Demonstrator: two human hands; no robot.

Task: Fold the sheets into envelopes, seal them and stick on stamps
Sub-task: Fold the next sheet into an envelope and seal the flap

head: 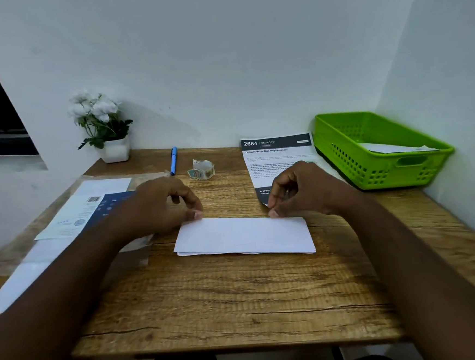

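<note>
Sheet [243, 236] lies folded mid-tabletop [240, 299]; your left hand [164, 205] and right hand [302, 191] pinch its far corners, fingers curled. Fold under way, no seal yet. Stamps [201, 170] untouched behind; some paper already in basket [382, 151]; more sheets [71, 218] wait at left

folded white sheet [243, 236] | flat, mid-table | stamp roll [202, 169] behind
</note>
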